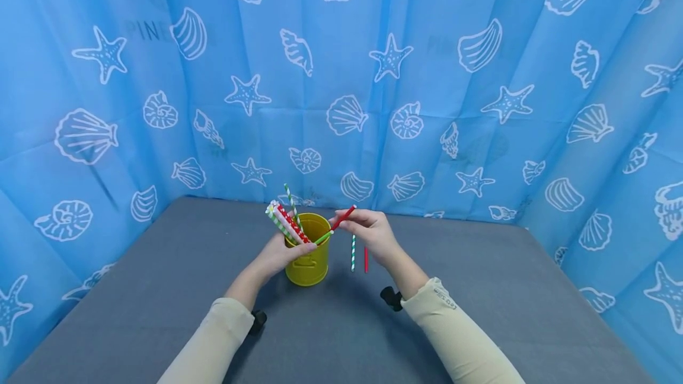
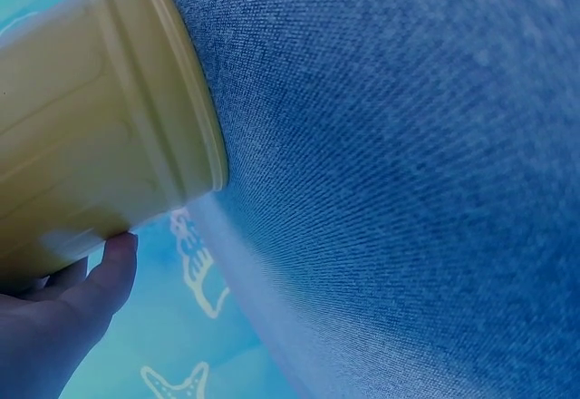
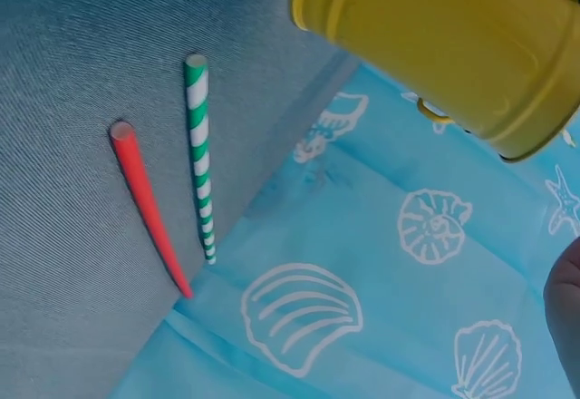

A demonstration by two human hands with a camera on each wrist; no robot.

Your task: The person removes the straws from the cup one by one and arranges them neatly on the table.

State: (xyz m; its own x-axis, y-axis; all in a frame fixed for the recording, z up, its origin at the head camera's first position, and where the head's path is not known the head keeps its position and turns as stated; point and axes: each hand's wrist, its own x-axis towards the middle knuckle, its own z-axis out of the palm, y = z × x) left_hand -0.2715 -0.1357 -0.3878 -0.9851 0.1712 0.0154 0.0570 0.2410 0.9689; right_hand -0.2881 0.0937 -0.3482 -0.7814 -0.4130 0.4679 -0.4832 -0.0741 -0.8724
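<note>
A yellow metal bucket (image 1: 308, 271) stands on the table, and my left hand (image 1: 274, 255) grips its left side with the thumb along the near rim. Several paper straws lean in it: one green-and-white striped straw (image 1: 291, 201), red ones with white dots (image 1: 292, 225) and pale ones towards the left. A plain green straw (image 1: 324, 237) slants out over the right rim. My right hand (image 1: 375, 237) pinches a red straw (image 1: 343, 218) just right of the bucket's mouth. In the right wrist view only a blurred part of that hand (image 3: 565, 304) shows.
On the grey table (image 1: 469, 301), right of the bucket, lie a green-and-white striped straw (image 3: 198, 136) and a red straw (image 3: 148, 199), side by side. A blue curtain (image 1: 341, 76) with white shells hangs behind and at both sides.
</note>
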